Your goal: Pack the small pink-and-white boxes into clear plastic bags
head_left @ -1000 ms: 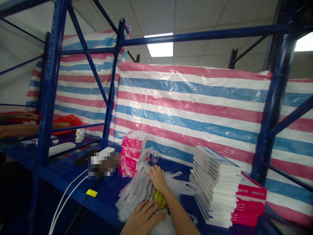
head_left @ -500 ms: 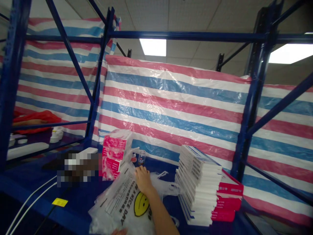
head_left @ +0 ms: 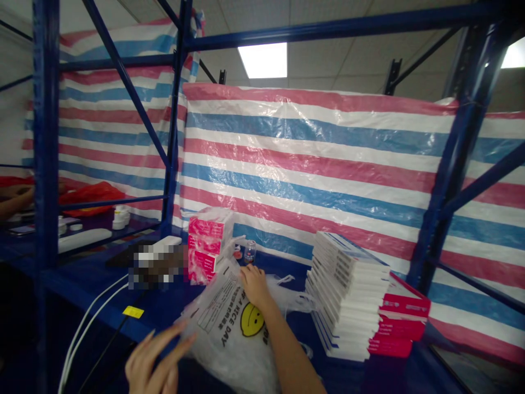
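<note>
A white plastic bag [head_left: 217, 328] printed with a yellow smiley face and dark lettering lies on the blue shelf in front of me. My right hand [head_left: 255, 285] is on the upper part of the bag, its fingers bent over the plastic; the fingertips are partly hidden. At the bag's left edge is my left hand [head_left: 153, 364], its fingers spread and holding nothing. Just beyond the right hand stands a small clear jar [head_left: 250, 252]. Pink-and-white boxes [head_left: 204, 249] wrapped in clear plastic are stacked behind the bag on the left.
A tall stack of white boxes [head_left: 348, 295] stands to the right, with pink boxes [head_left: 400, 317] beside it. White cables [head_left: 88, 312] hang over the shelf's front edge. Blue rack posts [head_left: 46, 137] frame the space. Another person's hand [head_left: 16, 202] shows at far left.
My left hand has risen into view at the bag's left side with its fingers apart. My right hand stays on the bag. The view has shifted so the scene sits further right.
</note>
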Demonstrator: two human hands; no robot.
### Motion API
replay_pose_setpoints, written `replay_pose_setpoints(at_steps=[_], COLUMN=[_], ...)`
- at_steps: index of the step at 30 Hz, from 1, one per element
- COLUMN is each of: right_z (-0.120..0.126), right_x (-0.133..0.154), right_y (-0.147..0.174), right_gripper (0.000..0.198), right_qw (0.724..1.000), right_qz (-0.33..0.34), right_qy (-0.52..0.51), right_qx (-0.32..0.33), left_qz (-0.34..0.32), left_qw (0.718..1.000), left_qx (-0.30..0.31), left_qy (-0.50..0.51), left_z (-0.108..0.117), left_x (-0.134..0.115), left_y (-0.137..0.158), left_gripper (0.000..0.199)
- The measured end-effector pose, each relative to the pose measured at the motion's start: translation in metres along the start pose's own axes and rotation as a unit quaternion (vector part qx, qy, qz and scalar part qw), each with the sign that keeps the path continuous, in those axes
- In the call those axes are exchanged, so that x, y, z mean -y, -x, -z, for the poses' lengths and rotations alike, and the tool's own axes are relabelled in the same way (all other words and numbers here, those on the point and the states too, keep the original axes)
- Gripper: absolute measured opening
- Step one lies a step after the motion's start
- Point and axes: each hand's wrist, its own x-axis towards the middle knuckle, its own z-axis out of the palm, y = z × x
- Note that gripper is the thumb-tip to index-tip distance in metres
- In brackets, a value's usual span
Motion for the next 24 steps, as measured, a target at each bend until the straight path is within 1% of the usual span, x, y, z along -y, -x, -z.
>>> replay_pose_setpoints(at_steps=[2, 4, 7, 8, 10, 11, 12, 13, 15, 16, 19, 24], right_z=[0.005, 0.009, 0.014, 0.014, 0.014, 0.014, 0.014, 0.013, 0.013, 0.013, 0.014, 0.014], right_x=[0.002, 0.002, 0.001, 0.000, 0.000, 0.000, 0.000, 0.000, 0.001, 0.002, 0.002, 0.002], right_y=[0.000, -0.001, -0.002, -0.002, -0.002, -0.002, -0.002, -0.001, -0.001, -0.001, -0.001, -0.001], right_gripper=[0.027, 0.028, 0.029, 0.029, 0.028, 0.028, 0.027, 0.027, 0.027, 0.026, 0.024, 0.024], right_qw=[0.999, 0.996, 0.991, 0.990, 0.990, 0.991, 0.992, 0.993, 0.994, 0.994, 0.995, 0.995], right_qz=[-0.002, -0.010, -0.006, -0.002, 0.005, 0.007, 0.010, 0.014, 0.022, 0.024, 0.023, 0.033], right_qy=[-0.003, -0.015, -0.042, -0.049, -0.051, -0.048, -0.044, -0.040, -0.035, -0.034, -0.030, -0.018], right_qx=[-0.039, -0.086, -0.130, -0.134, -0.131, -0.126, -0.119, -0.113, -0.104, -0.103, -0.097, -0.089], left_qz=[0.024, 0.016, 0.003, -0.001, 0.005, 0.009, 0.017, 0.026, 0.030, 0.031, 0.031, 0.031], left_qw=[0.998, 0.996, 0.985, 0.977, 0.957, 0.942, 0.916, 0.881, 0.839, 0.826, 0.805, 0.777], left_qx=[0.014, 0.071, 0.169, 0.206, 0.266, 0.305, 0.367, 0.444, 0.519, 0.541, 0.572, 0.618], left_qy=[0.058, 0.051, -0.023, -0.055, -0.117, -0.143, -0.159, -0.164, -0.160, -0.157, -0.155, -0.114], left_z=[0.007, -0.001, -0.034, -0.048, -0.075, -0.087, -0.099, -0.109, -0.124, -0.129, -0.138, -0.132], left_x=[0.016, 0.031, 0.054, 0.062, 0.078, 0.086, 0.093, 0.101, 0.113, 0.118, 0.127, 0.137], left_y=[-0.057, -0.116, -0.192, -0.211, -0.240, -0.251, -0.259, -0.265, -0.274, -0.276, -0.284, -0.300], left_gripper=[0.029, 0.027, 0.029, 0.032, 0.034, 0.036, 0.038, 0.039, 0.037, 0.037, 0.035, 0.037])
